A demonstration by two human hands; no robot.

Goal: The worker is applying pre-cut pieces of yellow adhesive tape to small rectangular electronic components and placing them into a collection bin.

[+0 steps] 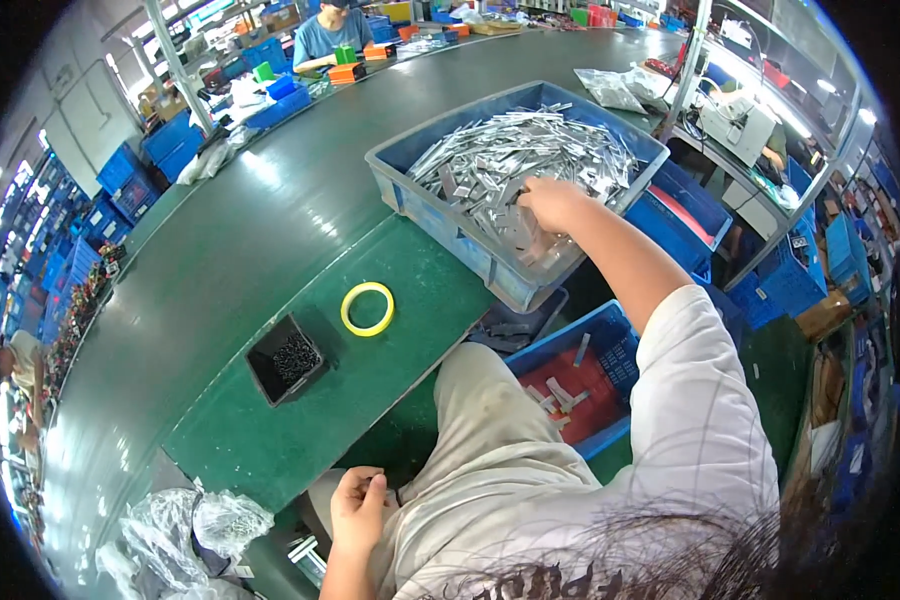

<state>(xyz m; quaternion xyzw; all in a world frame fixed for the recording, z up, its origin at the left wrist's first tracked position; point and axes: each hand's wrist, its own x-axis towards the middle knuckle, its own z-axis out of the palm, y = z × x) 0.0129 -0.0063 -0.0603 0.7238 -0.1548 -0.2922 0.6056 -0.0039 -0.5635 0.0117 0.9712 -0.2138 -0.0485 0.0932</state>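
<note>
My right hand (pixel 555 205) reaches into a large blue tub (pixel 440 222) at the upper right. Its fingers close on a flat metal piece (pixel 511 192) at the near side of a heap of thin silvery metal strips (pixel 530 145); the fingertips are partly hidden among the pieces. My left hand (pixel 358 505) is down by my lap, just off the bench's near edge. Its fingers are curled in with the thumb against them, and whatever they may hold is hidden. A black bin of small dark screws (pixel 292 360) and a yellow tape roll (pixel 367 309) lie on the green bench.
A blue crate (pixel 540 358) with a red bottom and a few metal strips stands beside my right leg. Crumpled clear plastic bags (pixel 185 530) lie at the lower left. Across the long dark belt (pixel 300 180), a person in blue (pixel 332 40) sits among coloured bins.
</note>
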